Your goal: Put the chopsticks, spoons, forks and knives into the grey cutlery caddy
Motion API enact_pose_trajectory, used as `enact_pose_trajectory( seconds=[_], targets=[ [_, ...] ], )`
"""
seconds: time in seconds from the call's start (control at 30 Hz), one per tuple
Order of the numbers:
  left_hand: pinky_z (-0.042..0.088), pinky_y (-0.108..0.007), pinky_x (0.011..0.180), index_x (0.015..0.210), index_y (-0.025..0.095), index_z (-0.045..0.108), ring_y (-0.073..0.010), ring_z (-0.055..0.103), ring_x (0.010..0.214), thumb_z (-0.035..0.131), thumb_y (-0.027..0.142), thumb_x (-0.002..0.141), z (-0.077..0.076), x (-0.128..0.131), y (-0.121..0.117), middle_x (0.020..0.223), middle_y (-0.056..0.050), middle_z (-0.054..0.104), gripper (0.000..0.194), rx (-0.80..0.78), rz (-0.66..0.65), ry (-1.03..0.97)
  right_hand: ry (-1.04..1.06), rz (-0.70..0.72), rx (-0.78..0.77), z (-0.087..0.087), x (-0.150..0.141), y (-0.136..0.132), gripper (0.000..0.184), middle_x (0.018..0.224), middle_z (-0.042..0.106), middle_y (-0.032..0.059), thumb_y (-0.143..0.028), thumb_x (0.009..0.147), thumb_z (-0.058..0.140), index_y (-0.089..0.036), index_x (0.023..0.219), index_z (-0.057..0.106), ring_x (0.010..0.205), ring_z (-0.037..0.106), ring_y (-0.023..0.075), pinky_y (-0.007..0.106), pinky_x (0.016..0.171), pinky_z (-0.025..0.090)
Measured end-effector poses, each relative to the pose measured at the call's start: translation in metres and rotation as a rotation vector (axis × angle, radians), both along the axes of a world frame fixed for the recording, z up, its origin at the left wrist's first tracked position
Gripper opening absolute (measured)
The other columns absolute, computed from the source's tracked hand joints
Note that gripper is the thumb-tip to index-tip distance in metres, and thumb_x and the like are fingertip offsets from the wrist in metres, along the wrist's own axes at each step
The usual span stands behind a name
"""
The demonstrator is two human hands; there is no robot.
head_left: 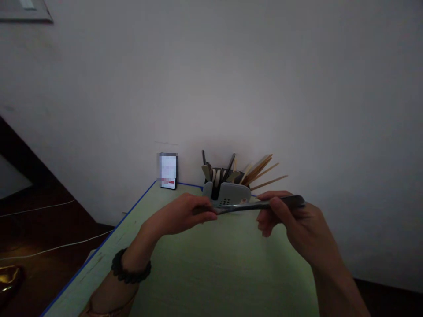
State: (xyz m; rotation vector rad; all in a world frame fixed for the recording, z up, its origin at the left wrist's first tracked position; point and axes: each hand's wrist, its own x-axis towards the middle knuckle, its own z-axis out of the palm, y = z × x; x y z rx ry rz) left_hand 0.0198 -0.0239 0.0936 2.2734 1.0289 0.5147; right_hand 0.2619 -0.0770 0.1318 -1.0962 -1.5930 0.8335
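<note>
A long grey metal utensil point(244, 206) lies nearly level between my two hands above the table. My left hand point(185, 213) pinches its left end between thumb and fingers, which hides that end, so its exact kind cannot be made out. My right hand point(297, 224) is closed around the wider, darker right end, thumb on the near side. Just behind the utensil stands a grey utensil holder point(236, 193) with dark-handled cutlery point(216, 176) and several wooden chopsticks point(261, 168) leaning to the right.
A phone point(168, 171) with a lit screen leans upright against the wall at the table's back left corner. The pale green table point(214, 273) has a blue edge. White cables point(56, 252) run over the dark floor at left, near a shiny gold object point(9, 277).
</note>
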Motion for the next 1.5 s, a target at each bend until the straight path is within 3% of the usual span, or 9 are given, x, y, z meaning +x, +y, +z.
enact_pose_trajectory(
  seconds=[0.1, 0.2, 0.27, 0.4, 0.5, 0.63, 0.83, 1.13, 1.5],
  targets=[
    [0.043, -0.024, 0.065, 0.089, 0.019, 0.062, -0.0134, 0.055, 0.073, 0.048, 0.045, 0.087, -0.004, -0.004, 0.005, 0.083, -0.002, 0.063, 0.030, 0.060, 0.057, -0.045, -0.040, -0.116, 0.124, 0.003, 0.004, -0.007, 0.030, 0.057, 0.065, 0.0014, -0.046, 0.084, 0.054, -0.020, 0.086, 0.067, 0.046, 0.062, 0.0144, 0.027, 0.047, 0.055],
    [0.047, -0.029, 0.068, 0.099, 0.018, 0.055, -0.0155, 0.055, 0.079, 0.049, 0.044, 0.086, -0.011, -0.009, 0.015, 0.092, -0.004, 0.058, 0.029, 0.196, 0.280, -0.194, -0.086, -0.337, 0.295, 0.019, 0.009, -0.014, 0.025, 0.058, 0.064, 0.0016, -0.043, 0.087, 0.052, -0.023, 0.088, 0.067, 0.051, 0.061, 0.0160, 0.032, 0.054, 0.055],
    [0.049, -0.031, 0.071, 0.106, 0.018, 0.050, -0.0167, 0.055, 0.086, 0.051, 0.042, 0.085, -0.015, -0.008, 0.027, 0.099, -0.006, 0.054, 0.032, 0.303, 0.408, -0.310, -0.199, -0.398, 0.370, 0.037, 0.009, -0.010, 0.025, 0.059, 0.064, 0.0017, -0.042, 0.087, 0.051, -0.024, 0.090, 0.068, 0.053, 0.061, 0.0166, 0.033, 0.058, 0.054],
    [0.051, -0.032, 0.073, 0.118, 0.018, 0.043, -0.0184, 0.053, 0.096, 0.055, 0.038, 0.083, -0.018, 0.003, 0.054, 0.118, -0.011, 0.046, 0.043, 0.406, 0.455, -0.408, -0.535, -0.189, 0.490, 0.071, -0.005, 0.026, 0.027, 0.062, 0.066, 0.0000, -0.042, 0.087, 0.050, -0.023, 0.088, 0.069, 0.055, 0.061, 0.0131, 0.025, 0.056, 0.047],
    [0.051, -0.033, 0.075, 0.117, 0.017, 0.046, -0.0189, 0.054, 0.098, 0.052, 0.037, 0.085, -0.014, 0.012, 0.067, 0.117, -0.011, 0.047, 0.038, 0.385, 0.442, -0.407, -0.738, 0.001, 0.471, 0.081, -0.023, 0.065, 0.029, 0.065, 0.069, 0.0010, -0.039, 0.088, 0.049, -0.019, 0.088, 0.070, 0.057, 0.060, 0.0123, 0.023, 0.057, 0.042],
    [0.051, -0.031, 0.077, 0.100, 0.017, 0.056, -0.0163, 0.058, 0.090, 0.046, 0.033, 0.089, -0.010, 0.017, 0.073, 0.102, -0.007, 0.057, 0.021, 0.297, 0.314, -0.385, -0.985, 0.229, 0.397, 0.079, -0.043, 0.110, 0.026, 0.067, 0.070, 0.0026, -0.032, 0.087, 0.052, -0.016, 0.088, 0.073, 0.056, 0.057, 0.0112, 0.023, 0.055, 0.035],
    [0.053, -0.029, 0.074, 0.099, 0.018, 0.056, -0.0154, 0.065, 0.080, 0.055, 0.031, 0.085, -0.013, 0.016, 0.081, 0.086, -0.002, 0.068, 0.020, 0.154, 0.300, -0.429, -1.222, 0.300, 0.334, 0.065, -0.061, 0.150, 0.026, 0.055, 0.065, 0.0038, -0.034, 0.082, 0.059, -0.015, 0.073, 0.073, 0.047, 0.049, 0.0101, 0.023, 0.049, 0.029],
    [0.055, -0.025, 0.070, 0.088, 0.019, 0.059, -0.0149, 0.068, 0.074, 0.063, 0.028, 0.078, -0.010, 0.002, 0.088, 0.081, 0.000, 0.071, 0.014, 0.089, 0.277, -0.453, -1.422, 0.366, 0.141, 0.036, -0.069, 0.156, 0.033, 0.063, 0.068, 0.0089, -0.037, 0.086, 0.051, -0.013, 0.087, 0.073, 0.059, 0.059, 0.0156, 0.024, 0.053, 0.034],
    [0.053, -0.023, 0.068, 0.083, 0.018, 0.062, -0.0145, 0.067, 0.075, 0.060, 0.027, 0.080, -0.011, 0.000, 0.087, 0.081, 0.000, 0.071, 0.010, 0.146, 0.229, -0.359, -1.495, 0.432, 0.047, 0.040, -0.068, 0.160, 0.035, 0.072, 0.070, 0.0101, -0.036, 0.088, 0.049, -0.012, 0.090, 0.073, 0.061, 0.060, 0.0146, 0.022, 0.052, 0.035]
  ],
)
